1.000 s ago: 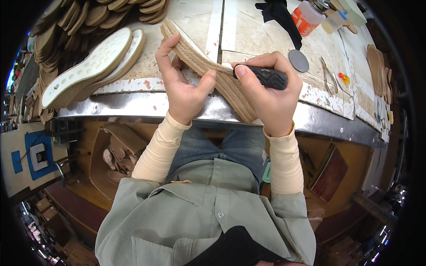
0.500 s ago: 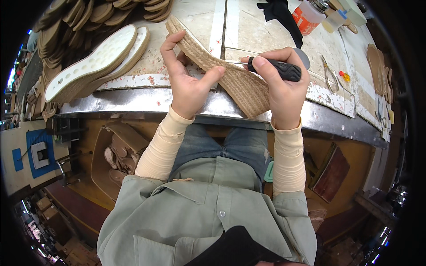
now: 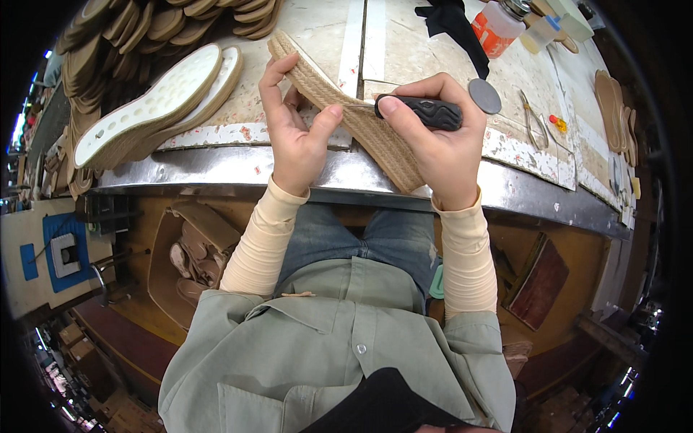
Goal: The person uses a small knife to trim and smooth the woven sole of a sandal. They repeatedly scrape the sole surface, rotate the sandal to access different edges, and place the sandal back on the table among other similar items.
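A wedge shoe sole (image 3: 328,89) wrapped in tan woven braid slants across the table's front edge, its thick heel end toward me. My left hand (image 3: 297,137) is closed around its forward part, thumb on the braided side. In my right hand (image 3: 447,144) is a tool with a black grooved handle (image 3: 426,113) and a thin metal shaft (image 3: 359,106). The shaft points left and meets the sole's upper edge near my left thumb; whether its tip enters the braid cannot be seen. Left of my hands lie two similar wedge soles (image 3: 155,97) with white dimpled faces.
Brown insoles (image 3: 144,29) are piled at the back left. Beyond my right hand are a grey disc (image 3: 484,97), pliers (image 3: 534,119), a small red-and-yellow object (image 3: 557,123), black cloth (image 3: 455,29) and a bottle (image 3: 498,29). A metal edge (image 3: 520,191) borders the table.
My right hand and the tool have moved left along the sole, and the shaft now lies over the braid's edge. The sole has turned slightly, showing less of its heel side.
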The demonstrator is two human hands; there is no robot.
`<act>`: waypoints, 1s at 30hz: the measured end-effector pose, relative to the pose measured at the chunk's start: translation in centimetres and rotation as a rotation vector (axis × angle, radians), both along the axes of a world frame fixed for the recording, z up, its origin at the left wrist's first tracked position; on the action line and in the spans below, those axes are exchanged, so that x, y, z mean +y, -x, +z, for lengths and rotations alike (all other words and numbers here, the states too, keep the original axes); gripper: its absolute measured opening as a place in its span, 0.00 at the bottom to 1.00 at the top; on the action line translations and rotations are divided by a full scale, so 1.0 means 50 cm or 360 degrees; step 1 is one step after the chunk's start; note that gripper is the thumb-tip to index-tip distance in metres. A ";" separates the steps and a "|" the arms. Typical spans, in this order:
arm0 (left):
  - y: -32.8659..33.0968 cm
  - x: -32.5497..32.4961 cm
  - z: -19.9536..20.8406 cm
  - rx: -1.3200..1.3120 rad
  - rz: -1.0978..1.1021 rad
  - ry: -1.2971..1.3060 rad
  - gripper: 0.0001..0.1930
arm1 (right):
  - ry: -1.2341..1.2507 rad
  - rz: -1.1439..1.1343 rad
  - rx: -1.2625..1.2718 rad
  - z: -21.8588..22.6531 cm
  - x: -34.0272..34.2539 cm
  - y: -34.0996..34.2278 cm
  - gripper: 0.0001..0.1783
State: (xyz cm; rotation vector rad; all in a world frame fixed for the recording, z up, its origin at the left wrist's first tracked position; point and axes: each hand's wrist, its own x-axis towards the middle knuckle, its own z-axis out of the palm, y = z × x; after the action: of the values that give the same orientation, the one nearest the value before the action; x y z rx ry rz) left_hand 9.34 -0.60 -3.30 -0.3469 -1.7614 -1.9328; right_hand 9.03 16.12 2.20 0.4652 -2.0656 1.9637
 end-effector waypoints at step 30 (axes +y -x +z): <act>-0.010 -0.130 0.129 0.0221 0.0033 0.1104 0.34 | 0.0770 -0.0621 -0.0201 -0.095 0.201 -0.003 0.07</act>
State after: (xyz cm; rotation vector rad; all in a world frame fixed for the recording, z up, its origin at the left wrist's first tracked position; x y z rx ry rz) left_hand 9.85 -7.10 3.12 -0.6718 -2.2748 -1.1893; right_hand 9.17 26.15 -2.55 -0.1539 -1.5084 2.1729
